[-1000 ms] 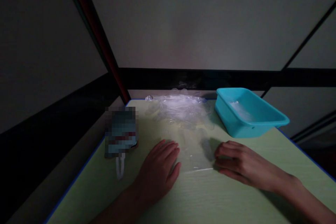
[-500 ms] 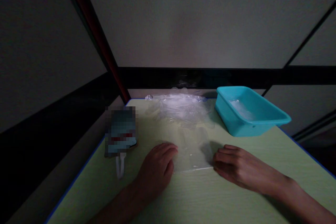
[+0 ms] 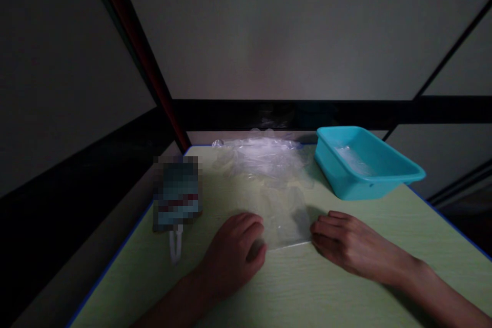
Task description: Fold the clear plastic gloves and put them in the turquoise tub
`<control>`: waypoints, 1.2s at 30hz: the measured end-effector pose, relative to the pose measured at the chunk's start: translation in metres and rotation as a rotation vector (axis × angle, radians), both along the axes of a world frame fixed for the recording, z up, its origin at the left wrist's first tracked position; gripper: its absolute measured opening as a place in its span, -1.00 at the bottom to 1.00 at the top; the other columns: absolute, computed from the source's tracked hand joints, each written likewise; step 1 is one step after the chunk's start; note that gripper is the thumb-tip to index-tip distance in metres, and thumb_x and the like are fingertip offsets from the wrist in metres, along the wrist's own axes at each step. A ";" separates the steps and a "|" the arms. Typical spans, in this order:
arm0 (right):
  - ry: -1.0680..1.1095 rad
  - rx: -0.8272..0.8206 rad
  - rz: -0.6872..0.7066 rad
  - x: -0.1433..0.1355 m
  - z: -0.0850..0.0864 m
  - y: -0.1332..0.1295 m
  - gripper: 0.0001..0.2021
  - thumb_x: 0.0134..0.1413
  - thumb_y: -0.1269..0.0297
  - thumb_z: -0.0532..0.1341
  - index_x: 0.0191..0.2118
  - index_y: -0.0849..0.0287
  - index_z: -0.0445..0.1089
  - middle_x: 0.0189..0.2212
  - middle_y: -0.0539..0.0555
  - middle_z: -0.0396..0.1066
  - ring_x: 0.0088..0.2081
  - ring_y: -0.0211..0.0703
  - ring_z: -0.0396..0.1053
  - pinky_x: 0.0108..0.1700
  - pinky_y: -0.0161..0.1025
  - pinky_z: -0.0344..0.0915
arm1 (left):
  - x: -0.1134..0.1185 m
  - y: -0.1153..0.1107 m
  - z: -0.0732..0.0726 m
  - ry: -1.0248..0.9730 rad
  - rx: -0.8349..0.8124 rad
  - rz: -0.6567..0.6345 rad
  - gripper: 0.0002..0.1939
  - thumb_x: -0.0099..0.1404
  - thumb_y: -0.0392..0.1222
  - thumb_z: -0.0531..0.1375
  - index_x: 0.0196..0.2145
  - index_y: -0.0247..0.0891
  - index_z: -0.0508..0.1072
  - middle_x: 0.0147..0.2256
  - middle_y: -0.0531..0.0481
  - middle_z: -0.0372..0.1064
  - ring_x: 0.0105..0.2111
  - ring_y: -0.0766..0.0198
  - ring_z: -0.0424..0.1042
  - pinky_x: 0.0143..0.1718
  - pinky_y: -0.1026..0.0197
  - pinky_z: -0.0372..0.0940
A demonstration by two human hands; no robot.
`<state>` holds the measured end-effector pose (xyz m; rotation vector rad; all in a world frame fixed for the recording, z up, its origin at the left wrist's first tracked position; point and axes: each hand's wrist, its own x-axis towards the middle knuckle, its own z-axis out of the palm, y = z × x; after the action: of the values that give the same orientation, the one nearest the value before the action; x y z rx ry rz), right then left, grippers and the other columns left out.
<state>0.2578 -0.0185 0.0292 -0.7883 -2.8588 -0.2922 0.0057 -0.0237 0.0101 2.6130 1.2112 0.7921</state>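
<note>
A clear, thin plastic sheet shaped like a disposable glove lies flat on the table, its straight cuff edge toward me. At its left side rests my left hand, with the thumb apart from the curled fingers and close to the cuff edge. My right hand is closed at the right end of the cuff, pinching that corner; the fingertips are partly hidden. Beyond the glove is a loose pile of similar clear plastic gloves.
A turquoise plastic basin stands at the back right with some clear plastic inside. On the left lies a pixelated flat object with a white strap. The pale table has a blue edge and meets a wall.
My left hand has shifted slightly right, and its thumb has moved away from the fingers. The glove's cuff edge sits slightly higher; my right hand has barely moved.
</note>
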 end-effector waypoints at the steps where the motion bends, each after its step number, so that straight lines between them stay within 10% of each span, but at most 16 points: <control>1: 0.014 -0.008 -0.004 0.000 0.001 0.000 -0.70 0.21 0.44 -0.07 -0.45 0.22 0.33 -0.46 0.09 0.34 -0.40 -0.15 0.28 -0.38 -0.17 0.15 | 0.000 -0.001 0.001 0.008 0.007 -0.001 -0.80 0.05 -0.32 0.12 -0.30 -0.27 0.38 -0.23 -0.09 0.38 -0.21 0.13 0.34 -0.14 0.08 0.27; 19: 0.510 -0.373 -0.087 0.003 0.000 0.008 -0.82 0.21 0.32 -0.01 -0.27 0.21 0.31 -0.32 0.13 0.38 -0.24 -0.14 0.33 -0.22 -0.18 0.30 | -0.001 0.003 0.002 -0.086 -0.078 -0.006 -0.80 0.15 -0.39 0.01 -0.34 -0.25 0.40 -0.30 -0.04 0.42 -0.28 0.22 0.39 -0.21 0.16 0.30; 25: 0.729 -0.684 -0.289 0.003 0.002 0.004 -0.80 0.22 0.21 -0.04 -0.38 0.16 0.17 -0.49 0.01 0.29 -0.44 -0.24 0.27 -0.42 -0.30 0.23 | 0.002 0.001 0.010 -0.291 -0.353 0.033 -0.84 0.20 -0.28 0.03 -0.43 -0.26 0.40 -0.45 0.02 0.42 -0.43 0.26 0.42 -0.39 0.29 0.31; 31: 1.064 -1.102 -0.334 -0.006 0.001 0.003 -0.72 0.14 0.05 0.05 -0.42 0.15 0.09 -0.67 -0.13 0.16 -0.65 -0.35 0.19 -0.63 -0.42 0.12 | 0.006 0.003 0.013 -0.824 -0.997 0.021 -0.76 0.13 -0.03 0.10 -0.51 -0.25 0.22 -0.55 0.06 0.39 -0.76 0.37 0.29 -0.78 0.36 0.17; 36: 1.083 -1.453 -0.442 -0.013 -0.004 0.005 -0.66 0.04 -0.02 0.11 -0.42 0.13 0.02 -0.69 -0.08 0.33 -0.73 -0.33 0.28 -0.71 -0.46 0.15 | 0.006 0.008 0.011 -0.977 -1.033 0.193 -0.72 0.06 -0.01 0.16 -0.51 -0.26 0.20 -0.67 0.15 0.29 -0.80 0.42 0.21 -0.79 0.39 0.13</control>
<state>0.2446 -0.0138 0.0251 -1.1489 -1.4337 1.7107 0.0116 -0.0159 0.0210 1.0686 1.0820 0.9285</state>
